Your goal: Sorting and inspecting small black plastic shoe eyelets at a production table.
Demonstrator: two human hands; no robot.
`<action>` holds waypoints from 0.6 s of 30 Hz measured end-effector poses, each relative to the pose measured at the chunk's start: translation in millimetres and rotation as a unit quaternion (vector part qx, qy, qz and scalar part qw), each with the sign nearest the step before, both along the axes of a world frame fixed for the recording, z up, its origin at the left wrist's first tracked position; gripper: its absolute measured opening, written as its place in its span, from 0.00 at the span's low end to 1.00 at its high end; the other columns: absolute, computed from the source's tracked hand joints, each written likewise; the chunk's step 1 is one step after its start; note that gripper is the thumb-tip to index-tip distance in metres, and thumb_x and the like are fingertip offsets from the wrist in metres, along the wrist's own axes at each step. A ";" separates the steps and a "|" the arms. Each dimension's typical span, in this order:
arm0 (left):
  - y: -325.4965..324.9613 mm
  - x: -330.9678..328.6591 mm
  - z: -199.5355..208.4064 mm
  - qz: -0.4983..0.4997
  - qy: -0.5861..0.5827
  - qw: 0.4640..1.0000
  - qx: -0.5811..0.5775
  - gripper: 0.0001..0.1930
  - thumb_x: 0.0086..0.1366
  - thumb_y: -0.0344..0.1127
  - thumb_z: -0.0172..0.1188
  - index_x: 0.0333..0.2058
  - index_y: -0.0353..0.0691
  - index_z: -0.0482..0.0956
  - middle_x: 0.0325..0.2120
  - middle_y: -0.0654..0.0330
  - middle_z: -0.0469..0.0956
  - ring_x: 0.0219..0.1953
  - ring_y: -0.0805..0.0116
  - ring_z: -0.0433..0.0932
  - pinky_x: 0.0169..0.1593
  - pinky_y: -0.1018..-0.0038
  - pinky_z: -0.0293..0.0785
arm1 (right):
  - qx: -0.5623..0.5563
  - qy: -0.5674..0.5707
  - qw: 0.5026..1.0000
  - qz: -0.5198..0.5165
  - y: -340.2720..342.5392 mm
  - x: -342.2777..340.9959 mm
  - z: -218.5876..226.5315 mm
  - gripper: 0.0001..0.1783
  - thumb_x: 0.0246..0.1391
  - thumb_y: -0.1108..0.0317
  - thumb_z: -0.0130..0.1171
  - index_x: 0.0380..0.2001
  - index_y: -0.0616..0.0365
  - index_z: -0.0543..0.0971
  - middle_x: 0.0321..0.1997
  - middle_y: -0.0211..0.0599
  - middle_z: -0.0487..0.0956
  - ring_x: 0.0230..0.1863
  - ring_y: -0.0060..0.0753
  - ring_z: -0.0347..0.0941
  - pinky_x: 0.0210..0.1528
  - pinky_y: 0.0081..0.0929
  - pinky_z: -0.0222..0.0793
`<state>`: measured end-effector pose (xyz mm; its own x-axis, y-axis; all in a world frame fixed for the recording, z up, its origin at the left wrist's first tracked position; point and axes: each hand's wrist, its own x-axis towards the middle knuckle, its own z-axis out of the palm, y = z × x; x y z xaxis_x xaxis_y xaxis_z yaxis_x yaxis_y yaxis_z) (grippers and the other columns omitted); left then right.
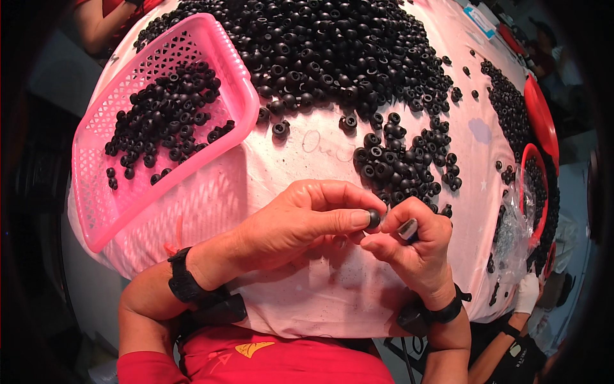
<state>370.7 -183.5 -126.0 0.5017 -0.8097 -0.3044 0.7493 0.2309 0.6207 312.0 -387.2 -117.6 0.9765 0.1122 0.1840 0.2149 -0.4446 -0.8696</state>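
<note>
The left hand [288, 224] pinches a small black knob [373, 219] between thumb and index finger, above the white cloth [275, 179]. The right hand [417, 249] is just beside it at 3 o'clock, its fingers curled around a small tool [407, 230] with a shiny metal end; whether its thumb touches the knob, I cannot tell. From the hands, a cluster of black knobs [400, 160] lies near at 1 o'clock, and a large pile [320, 57] spreads farther off at 12. At 10 o'clock a pink basket [227, 57] holds more knobs. A clear plastic bag [510, 230] lies at 3 o'clock, and a co-worker's gloved hand [527, 294] is at 4.
</note>
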 end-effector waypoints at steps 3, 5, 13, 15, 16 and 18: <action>-0.8 -0.7 -3.0 -0.010 -0.017 1.000 -0.011 0.15 0.66 0.35 0.58 0.51 0.38 0.75 0.35 0.67 0.79 0.31 0.85 0.73 0.32 0.87 0.68 | -0.016 0.038 0.999 0.003 1.4 -0.2 1.0 0.20 0.42 0.56 0.74 0.23 0.57 0.74 0.18 0.30 0.78 0.19 0.20 0.76 0.20 0.19 0.69; -1.4 -2.0 0.2 -0.001 -0.012 1.000 -0.019 0.16 0.66 0.35 0.58 0.51 0.37 0.75 0.35 0.66 0.79 0.30 0.84 0.72 0.32 0.86 0.67 | -0.076 -0.006 0.997 0.005 1.1 0.9 -0.6 0.22 0.41 0.53 0.74 0.24 0.57 0.74 0.17 0.31 0.77 0.18 0.24 0.76 0.20 0.20 0.69; -3.4 -1.2 -3.9 -0.002 -0.056 0.998 -0.012 0.16 0.66 0.33 0.58 0.50 0.34 0.74 0.39 0.62 0.79 0.36 0.81 0.75 0.38 0.83 0.72 | -0.112 -0.015 0.994 -0.005 1.0 -0.8 -0.7 0.25 0.41 0.48 0.72 0.24 0.57 0.73 0.16 0.33 0.76 0.18 0.27 0.76 0.19 0.23 0.69; -3.1 -1.9 -4.4 0.003 -0.060 0.998 -0.012 0.15 0.66 0.32 0.57 0.50 0.34 0.74 0.40 0.62 0.79 0.37 0.80 0.76 0.40 0.82 0.73 | -0.118 -0.016 0.993 -0.003 0.9 -1.1 -0.4 0.25 0.41 0.48 0.72 0.23 0.57 0.73 0.16 0.33 0.76 0.18 0.27 0.76 0.19 0.23 0.69; -2.4 -2.0 -3.7 0.003 -0.058 0.998 -0.008 0.15 0.66 0.32 0.58 0.50 0.34 0.75 0.40 0.61 0.79 0.38 0.80 0.76 0.41 0.82 0.74 | -0.123 -0.013 0.992 -0.001 1.1 -1.0 0.3 0.25 0.41 0.47 0.72 0.23 0.57 0.73 0.16 0.33 0.75 0.18 0.28 0.76 0.19 0.23 0.69; -1.7 -1.9 -2.5 0.002 -0.055 0.998 -0.005 0.15 0.66 0.32 0.58 0.50 0.34 0.75 0.40 0.61 0.79 0.38 0.79 0.77 0.42 0.81 0.74 | -0.128 -0.011 0.992 0.001 0.9 -1.2 0.5 0.25 0.41 0.47 0.71 0.23 0.57 0.73 0.16 0.34 0.75 0.18 0.28 0.76 0.19 0.23 0.69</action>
<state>368.8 -185.2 -128.5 0.5350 -0.8100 -0.2401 0.6760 0.2399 0.6968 310.8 -386.4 -117.1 0.9724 0.1600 0.1696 0.2331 -0.6499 -0.7234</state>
